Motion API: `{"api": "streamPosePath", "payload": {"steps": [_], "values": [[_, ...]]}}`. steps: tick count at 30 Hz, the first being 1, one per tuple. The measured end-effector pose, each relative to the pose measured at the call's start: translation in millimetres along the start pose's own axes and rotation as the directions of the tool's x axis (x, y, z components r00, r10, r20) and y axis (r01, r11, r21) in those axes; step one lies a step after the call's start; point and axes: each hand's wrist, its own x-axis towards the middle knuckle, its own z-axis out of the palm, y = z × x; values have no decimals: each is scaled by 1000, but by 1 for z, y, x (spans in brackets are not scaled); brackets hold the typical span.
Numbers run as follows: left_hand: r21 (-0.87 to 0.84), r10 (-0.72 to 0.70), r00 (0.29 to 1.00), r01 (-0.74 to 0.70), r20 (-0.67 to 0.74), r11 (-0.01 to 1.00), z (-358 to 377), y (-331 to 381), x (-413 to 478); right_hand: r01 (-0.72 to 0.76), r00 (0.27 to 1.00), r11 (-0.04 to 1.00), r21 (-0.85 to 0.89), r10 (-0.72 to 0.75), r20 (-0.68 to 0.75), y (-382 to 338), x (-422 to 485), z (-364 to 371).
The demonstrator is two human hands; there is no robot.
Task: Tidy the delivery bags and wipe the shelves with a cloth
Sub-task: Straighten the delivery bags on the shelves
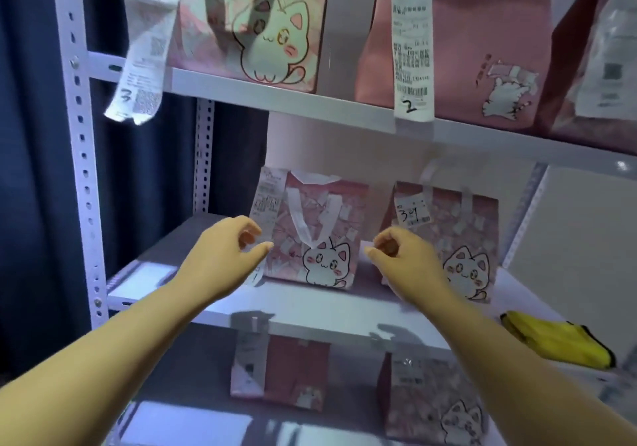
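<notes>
Two pink cat-print delivery bags stand on the middle shelf. The left bag has a white ribbon handle and a long receipt; the right bag carries a tag marked 34. My left hand hovers at the left bag's left edge, fingers loosely curled, holding nothing. My right hand hangs in the gap between the two bags, fingers also loosely curled and empty. A yellow cloth lies folded at the right end of the same shelf.
The upper shelf holds more pink bags with long receipts marked 3 and 2. Two bags stand on the lower shelf. A perforated white upright frames the left side, with a dark curtain behind.
</notes>
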Motion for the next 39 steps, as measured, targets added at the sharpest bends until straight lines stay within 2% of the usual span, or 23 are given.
{"api": "streamPosePath", "payload": {"steps": [4,8,13,16,19,24,31,39], "values": [[-11,-102,993,103,55,995,24,-28,16,-149,986,986,-69,154,65,30,10,22],[-16,-157,982,160,105,987,43,-59,42,-271,947,961,-62,277,160,50,29,47],[10,-223,952,226,212,974,66,-92,72,-324,924,939,-111,340,174,64,52,79],[-45,-206,930,230,305,972,80,-102,80,-342,912,938,-49,344,225,70,59,95],[-117,-226,915,278,333,953,90,-106,81,-349,903,937,34,326,281,73,61,103],[-223,-236,930,303,282,926,91,-113,77,-345,920,931,117,311,240,74,59,107],[-197,-282,948,308,148,931,68,-133,53,-305,948,924,230,271,166,55,38,121],[-197,-308,951,308,30,931,28,-153,21,-223,968,921,319,170,187,28,15,139]]}}
